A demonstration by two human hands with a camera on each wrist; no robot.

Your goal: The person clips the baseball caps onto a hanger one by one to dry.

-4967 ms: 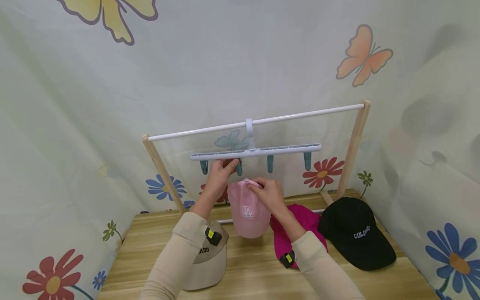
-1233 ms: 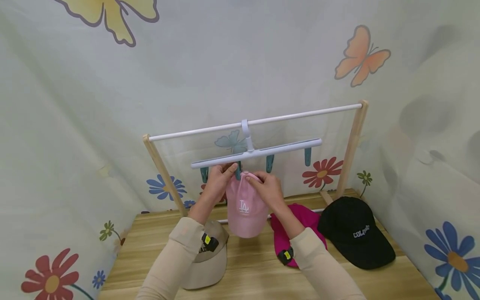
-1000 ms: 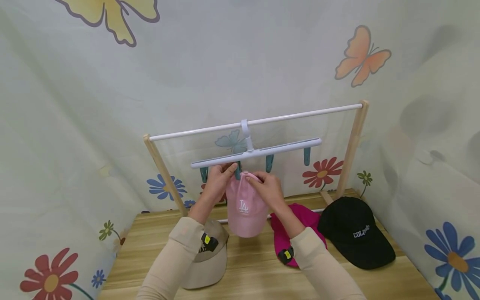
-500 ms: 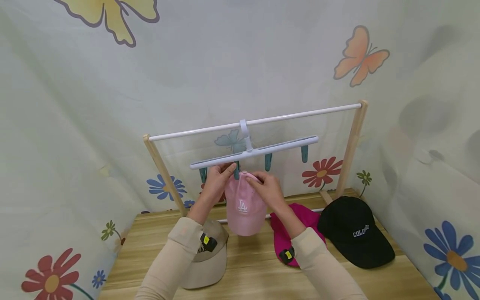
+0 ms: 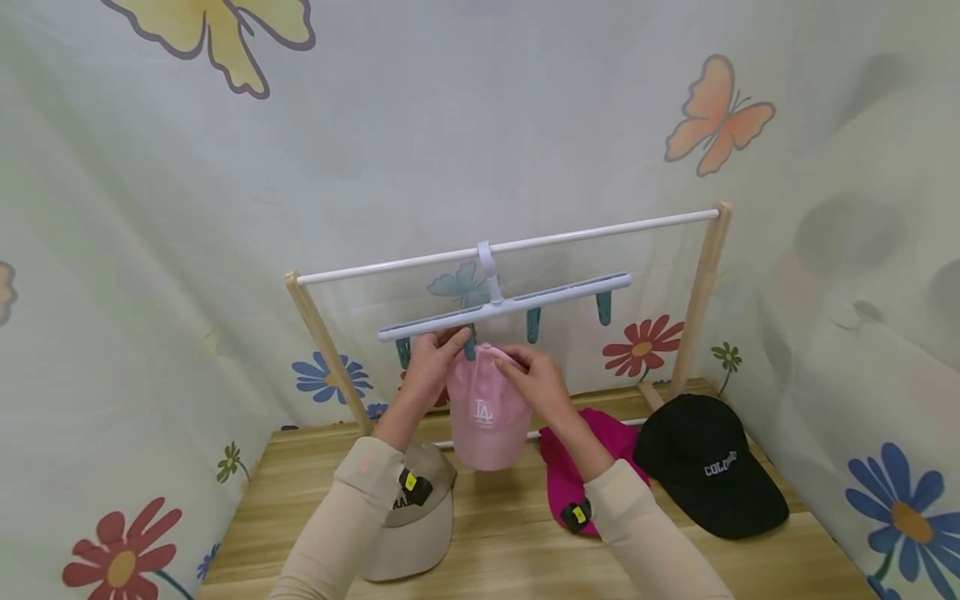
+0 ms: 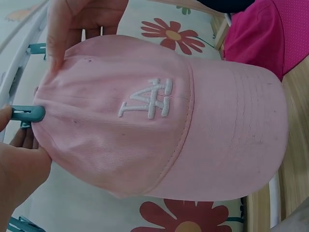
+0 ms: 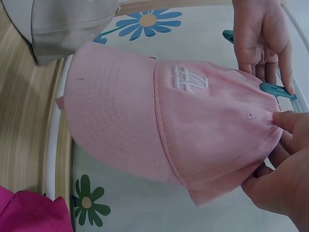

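Observation:
A pink baseball cap (image 5: 489, 421) with a white LA emblem hangs brim down below a pale hanger bar (image 5: 555, 294). My right hand (image 5: 542, 382) pinches the cap's crown between thumb and fingers. With thumb and fingers, my left hand (image 5: 429, 362) pinches the upper end of a teal clip (image 6: 30, 113). The clip's lower end overlaps the cap's top fabric in both wrist views. My left fingers behind the clip are partly hidden by the cap. Other teal clips (image 5: 533, 325) hang from the bar on either side.
The hanger hooks over a white rail (image 5: 600, 231) on a wooden-legged rack. On the wooden table (image 5: 495, 542) lie a beige cap (image 5: 420, 533) at left, a magenta cap (image 5: 607, 437) under my right forearm, and a black cap (image 5: 705, 467) at right. Patterned fabric walls surround the table.
Compared with 5 seconds ago, the pink cap has come up against the clip, and the hanger bar has tilted, left end lower. Over the last second, cap and hanger shift slightly left.

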